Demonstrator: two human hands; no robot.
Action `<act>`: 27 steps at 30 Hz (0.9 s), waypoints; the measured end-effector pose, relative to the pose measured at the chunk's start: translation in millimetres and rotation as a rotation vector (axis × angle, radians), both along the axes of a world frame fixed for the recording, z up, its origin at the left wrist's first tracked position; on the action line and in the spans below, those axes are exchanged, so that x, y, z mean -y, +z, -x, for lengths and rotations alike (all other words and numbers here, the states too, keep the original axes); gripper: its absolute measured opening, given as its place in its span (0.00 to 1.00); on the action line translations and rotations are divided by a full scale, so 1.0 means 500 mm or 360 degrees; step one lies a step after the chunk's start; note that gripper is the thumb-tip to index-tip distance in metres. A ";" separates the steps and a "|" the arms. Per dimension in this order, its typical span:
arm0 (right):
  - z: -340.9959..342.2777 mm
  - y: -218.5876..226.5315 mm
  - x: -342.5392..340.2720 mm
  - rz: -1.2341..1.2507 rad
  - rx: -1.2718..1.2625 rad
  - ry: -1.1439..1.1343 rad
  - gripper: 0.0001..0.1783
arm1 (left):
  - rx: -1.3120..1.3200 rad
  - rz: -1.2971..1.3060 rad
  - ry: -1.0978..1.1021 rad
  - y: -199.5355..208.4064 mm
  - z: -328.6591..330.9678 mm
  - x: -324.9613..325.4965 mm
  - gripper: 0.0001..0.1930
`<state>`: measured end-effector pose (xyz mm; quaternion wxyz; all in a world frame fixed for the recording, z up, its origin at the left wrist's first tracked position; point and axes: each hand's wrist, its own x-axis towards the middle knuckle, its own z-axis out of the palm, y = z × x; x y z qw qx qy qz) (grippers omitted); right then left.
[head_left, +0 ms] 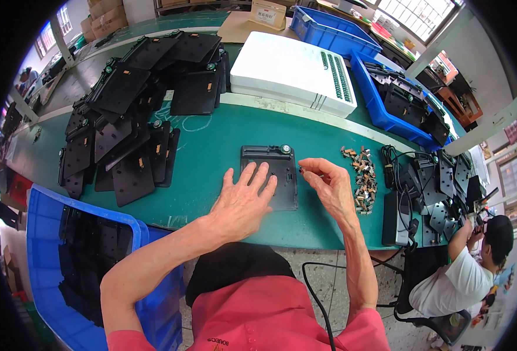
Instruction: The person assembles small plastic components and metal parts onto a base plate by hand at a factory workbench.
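Observation:
A black rectangular plate point(287, 196) lies flat on the green tabletop in front of me. Along its far edge runs a raised bar with a round silver-green piece point(285, 149) at the right end. My left hand point(239, 198) rests palm down across the plate's left part, fingers spread. At the plate's right edge, my right hand point(332, 186) has thumb and forefinger pinched together; a tiny dark bit shows at the fingertips, too small to name. Right of that hand lies a heap of small silver and copper-coloured metal clips point(363, 181).
Similar black plates point(132, 164) are piled at the left. A white foam block point(293, 70) stands behind. Blue bins point(83, 196) point(361, 76) hold more plates. A black power adapter point(394, 219) with cables and metal parts lies right, near a seated person point(460, 275).

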<state>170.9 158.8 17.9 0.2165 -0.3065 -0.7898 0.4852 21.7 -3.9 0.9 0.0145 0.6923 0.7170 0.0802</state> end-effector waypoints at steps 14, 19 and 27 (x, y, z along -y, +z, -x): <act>0.020 -0.006 0.015 -0.0583 -0.0012 0.0122 0.10 | 0.0016 -0.0052 0.0013 -0.008 0.001 0.001 0.31; 0.030 -0.009 -0.011 -0.0924 -0.0009 0.0302 0.08 | -0.0010 -0.0064 0.0014 -0.009 -0.002 -0.002 0.31; 0.039 0.003 -0.016 -0.0985 0.0228 0.0586 0.10 | -0.0023 -0.0054 0.0015 -0.006 -0.001 0.000 0.32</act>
